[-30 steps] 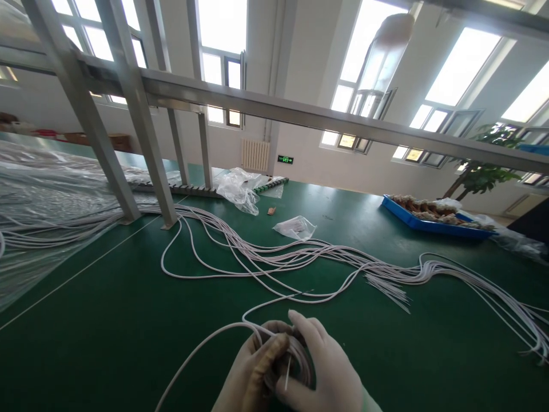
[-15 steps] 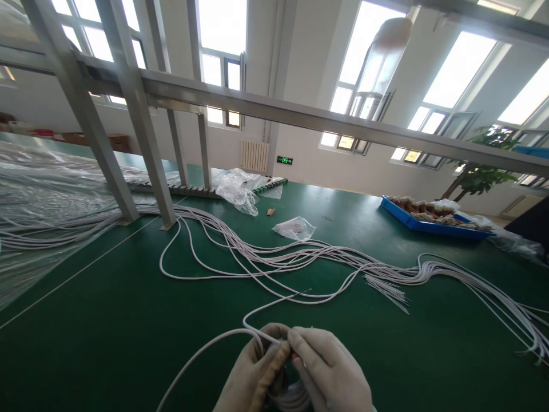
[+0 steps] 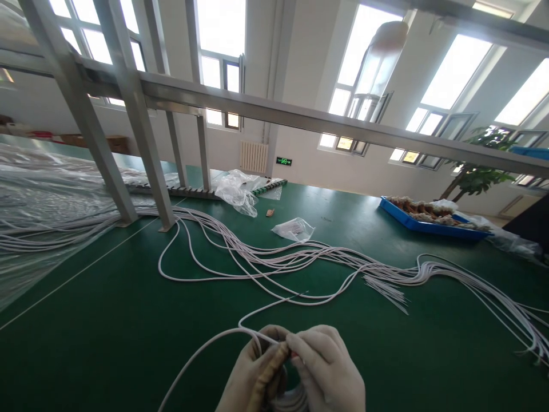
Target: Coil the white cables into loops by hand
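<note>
Both my hands wear pale gloves and meet at the bottom middle of the head view. My left hand [image 3: 254, 375] is closed on a white cable [image 3: 211, 341], with one stretch looping off to the lower left and another running up to a thin dark tip. My right hand [image 3: 328, 366] pinches at the same spot, fingertips against the left thumb. A small reddish bit shows between its fingers, too small to name. Below the hands, several turns of coiled white cable [image 3: 294, 399] are partly hidden.
A loose bundle of white cables [image 3: 274, 260] runs across the green table [image 3: 128, 320]. Farther back lie a small clear plastic bag [image 3: 294, 229], crumpled plastic [image 3: 238, 191] and a blue tray [image 3: 422, 224] of brownish pieces. Metal posts [image 3: 143, 126] and a rail stand over the left.
My hands hold nearly the same pose on the cable. The right hand has shifted slightly to the left, and the cable's free end has moved a little with them.
</note>
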The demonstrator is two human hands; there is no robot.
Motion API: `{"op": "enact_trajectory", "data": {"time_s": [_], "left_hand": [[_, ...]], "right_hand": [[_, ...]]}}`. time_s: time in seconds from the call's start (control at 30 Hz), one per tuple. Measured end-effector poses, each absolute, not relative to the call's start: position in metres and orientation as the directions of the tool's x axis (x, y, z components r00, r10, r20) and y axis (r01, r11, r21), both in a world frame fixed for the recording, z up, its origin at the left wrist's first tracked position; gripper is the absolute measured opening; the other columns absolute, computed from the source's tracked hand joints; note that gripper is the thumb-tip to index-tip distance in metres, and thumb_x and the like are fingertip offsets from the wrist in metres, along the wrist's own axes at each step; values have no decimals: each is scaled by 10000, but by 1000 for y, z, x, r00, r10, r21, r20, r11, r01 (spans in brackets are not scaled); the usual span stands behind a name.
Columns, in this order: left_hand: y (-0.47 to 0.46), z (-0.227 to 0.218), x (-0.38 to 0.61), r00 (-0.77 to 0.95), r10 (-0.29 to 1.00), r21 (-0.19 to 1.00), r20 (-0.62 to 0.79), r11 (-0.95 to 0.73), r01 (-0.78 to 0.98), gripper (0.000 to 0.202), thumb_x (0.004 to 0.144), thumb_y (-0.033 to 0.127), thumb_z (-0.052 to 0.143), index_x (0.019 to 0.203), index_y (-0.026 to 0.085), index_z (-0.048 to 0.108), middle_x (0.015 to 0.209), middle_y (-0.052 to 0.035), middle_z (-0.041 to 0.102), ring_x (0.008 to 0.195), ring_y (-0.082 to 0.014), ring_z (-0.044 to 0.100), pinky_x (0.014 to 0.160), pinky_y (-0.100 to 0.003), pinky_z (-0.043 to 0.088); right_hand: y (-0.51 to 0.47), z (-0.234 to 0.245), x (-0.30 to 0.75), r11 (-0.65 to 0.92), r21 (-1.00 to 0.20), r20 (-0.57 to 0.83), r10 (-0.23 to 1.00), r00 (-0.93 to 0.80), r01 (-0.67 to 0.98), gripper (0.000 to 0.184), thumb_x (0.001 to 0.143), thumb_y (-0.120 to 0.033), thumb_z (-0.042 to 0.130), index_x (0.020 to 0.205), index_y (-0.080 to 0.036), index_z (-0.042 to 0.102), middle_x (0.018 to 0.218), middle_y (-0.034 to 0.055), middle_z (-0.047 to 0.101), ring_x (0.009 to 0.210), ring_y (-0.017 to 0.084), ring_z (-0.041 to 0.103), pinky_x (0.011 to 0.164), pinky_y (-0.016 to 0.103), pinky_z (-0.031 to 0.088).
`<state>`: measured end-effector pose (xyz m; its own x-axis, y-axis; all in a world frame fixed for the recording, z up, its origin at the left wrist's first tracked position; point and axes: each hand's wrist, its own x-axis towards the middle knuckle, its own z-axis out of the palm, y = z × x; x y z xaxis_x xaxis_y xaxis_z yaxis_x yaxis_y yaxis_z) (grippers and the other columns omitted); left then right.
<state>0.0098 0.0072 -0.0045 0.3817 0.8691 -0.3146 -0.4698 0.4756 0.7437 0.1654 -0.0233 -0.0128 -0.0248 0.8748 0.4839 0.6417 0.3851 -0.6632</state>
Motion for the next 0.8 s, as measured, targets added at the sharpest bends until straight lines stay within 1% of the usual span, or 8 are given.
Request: {"op": "enact_trajectory", "data": {"time_s": [0.13, 0.23, 0.33, 0.43, 0.57, 0.67, 0.73, 0.8], "left_hand": [[7, 1, 3, 427, 859, 727, -283, 483, -488, 435, 635, 437, 971, 948, 201, 782, 717, -1, 610, 604, -124, 505, 593, -249, 400], [10, -1, 4, 454, 823, 701, -341, 544, -461, 368, 738, 456, 906, 935, 179, 764, 712, -3, 628, 580, -103, 507, 554, -220, 357], [14, -8, 8, 463, 822, 719, -333, 539, -439, 355, 750, 441, 902, 905, 167, 740, 640, 23, 591, 523, -77, 447, 513, -215, 282], [15, -14, 9, 487, 816, 714, -311, 538, -447, 387, 679, 398, 954, 895, 166, 732, 705, 3, 621, 631, -109, 509, 594, -232, 344], [15, -17, 5, 480, 816, 732, -322, 536, -420, 369, 678, 392, 950, 865, 161, 733, 674, 19, 594, 592, -98, 463, 568, -235, 296], [15, -15, 0, 504, 810, 723, -302, 539, -433, 339, 728, 396, 914, 904, 164, 739, 681, 15, 599, 578, -102, 461, 559, -240, 284], [15, -10, -4, 506, 809, 709, -299, 544, -449, 328, 739, 397, 902, 913, 165, 748, 712, -3, 611, 594, -114, 460, 569, -251, 303], [14, 0, -7, 483, 814, 708, -322, 546, -448, 317, 730, 404, 902, 893, 174, 759, 725, -20, 611, 606, -132, 460, 583, -269, 338]], "right_hand": [[-18, 2, 162, 274, -795, 354, 934, 46, 542, 223, 1030, -272, 554, 1044, -299, 774, 958, 60, 706, 842, 241, 678, 694, 336, 620], [-14, 11, 163, 208, -868, 260, 964, 56, 452, 239, 1028, -325, 560, 1012, -276, 793, 946, 67, 701, 827, 237, 697, 686, 323, 613], [-11, 15, 164, 170, -888, 211, 976, 50, 426, 262, 1026, -371, 571, 999, -270, 811, 931, 72, 708, 827, 242, 706, 680, 324, 602], [-8, 17, 164, 162, -878, 203, 978, 45, 450, 272, 1016, -390, 586, 971, -260, 820, 913, 78, 715, 836, 257, 707, 668, 337, 590], [-2, 22, 174, 115, -938, 147, 986, 75, 327, 397, 1010, -532, 585, 856, -224, 785, 854, 62, 691, 757, 239, 690, 661, 348, 580], [3, 26, 190, 84, -979, 119, 975, 186, 183, 508, 1016, -649, 503, 947, -216, 759, 811, 43, 673, 719, 226, 658, 682, 360, 588], [5, 28, 198, 75, -974, 117, 974, 193, 213, 474, 1010, -630, 523, 981, -214, 748, 802, 35, 663, 722, 226, 646, 691, 365, 590], [5, 27, 200, 70, -954, 97, 992, 82, 291, 327, 994, -504, 596, 971, -217, 750, 851, 33, 664, 729, 221, 652, 698, 367, 591]]}}
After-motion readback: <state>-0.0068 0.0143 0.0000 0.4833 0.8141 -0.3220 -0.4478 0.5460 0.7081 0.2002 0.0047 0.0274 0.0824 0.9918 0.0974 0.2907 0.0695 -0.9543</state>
